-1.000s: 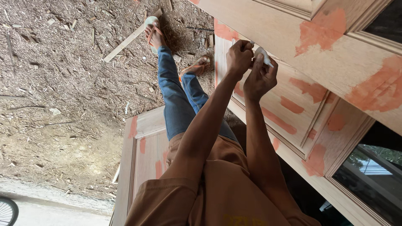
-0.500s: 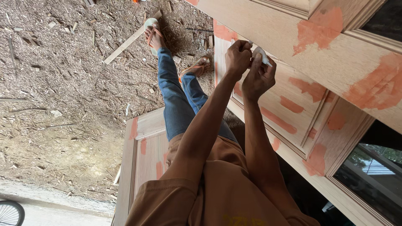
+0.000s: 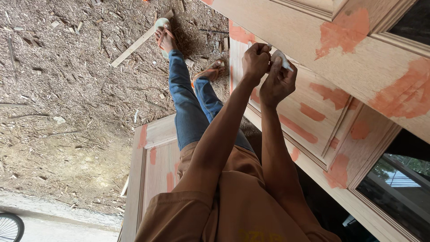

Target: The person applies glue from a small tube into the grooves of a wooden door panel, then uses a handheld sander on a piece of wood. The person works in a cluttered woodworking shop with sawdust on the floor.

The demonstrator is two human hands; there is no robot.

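Observation:
My left hand (image 3: 255, 60) and my right hand (image 3: 277, 84) are raised together in front of a pale wooden door panel (image 3: 309, 130) patched with orange-pink filler. Between their fingertips they pinch a small white piece (image 3: 283, 58), perhaps folded paper or cloth. The left hand's fingers are curled tight on its near end. The right hand holds it from below, thumb up. Both hands hover just off the panel's surface, next to a filler patch (image 3: 242, 35).
A second filler-patched door (image 3: 358, 49) leans over at the upper right. Another panel (image 3: 152, 170) lies low beside my legs in blue jeans (image 3: 186, 112). The ground (image 3: 67, 89) is covered in wood shavings, with a loose wooden strip (image 3: 132, 47). A bicycle wheel (image 3: 9, 226) shows at the bottom left.
Almost nothing differs; both hands stay together on the white piece, with only a slight shift of the fingers and the view.

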